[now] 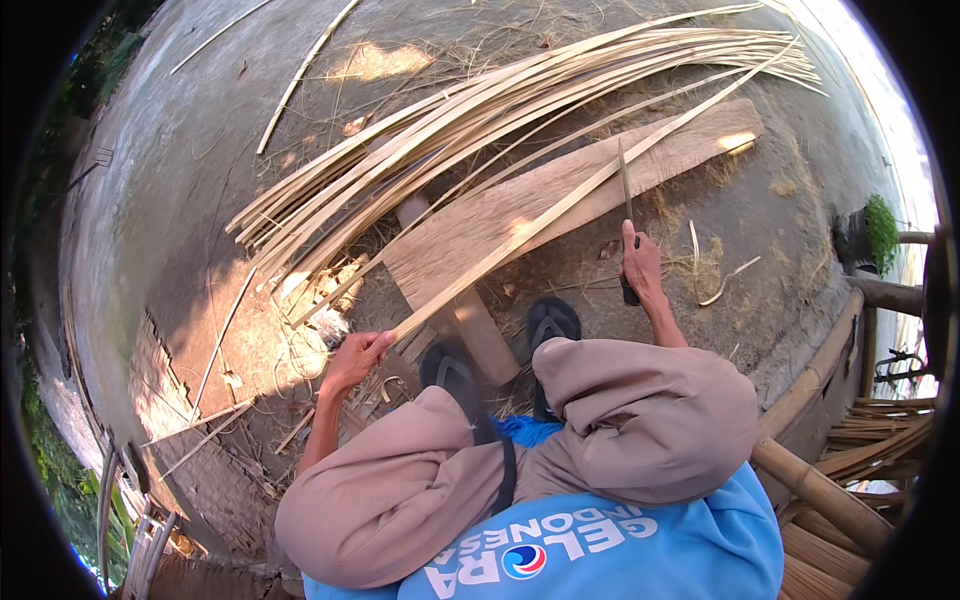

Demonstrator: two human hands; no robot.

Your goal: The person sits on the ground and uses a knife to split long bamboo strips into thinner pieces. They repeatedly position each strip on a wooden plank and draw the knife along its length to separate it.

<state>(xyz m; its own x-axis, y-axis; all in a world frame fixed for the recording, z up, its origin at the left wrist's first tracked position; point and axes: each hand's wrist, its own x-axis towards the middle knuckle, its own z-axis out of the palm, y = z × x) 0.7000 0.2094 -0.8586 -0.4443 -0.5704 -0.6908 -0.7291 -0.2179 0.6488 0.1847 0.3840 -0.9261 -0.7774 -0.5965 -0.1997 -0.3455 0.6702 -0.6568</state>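
Observation:
My left hand [357, 360] pinches the near end of a long pale bamboo strip [510, 243]. From there the strip runs up and to the right, across a flat wooden board [450, 245], towards the far right. In my right hand [641, 262] is a knife [625, 180], gripped by its dark handle with the blade pointing away from me. The blade's upper part lies against or over the strip where it crosses the board; whether they touch I cannot tell. A large bundle of split bamboo strips [470, 105] lies on the ground just beyond the board.
Loose strips and shavings [300, 350] litter the ground around the board. A woven mat [160, 390] lies at the left. At the right are a bamboo pole frame [820, 495], more stacked strips [880, 440] and a potted plant [880, 235]. My sandalled feet [553, 318] flank a wooden support [485, 335].

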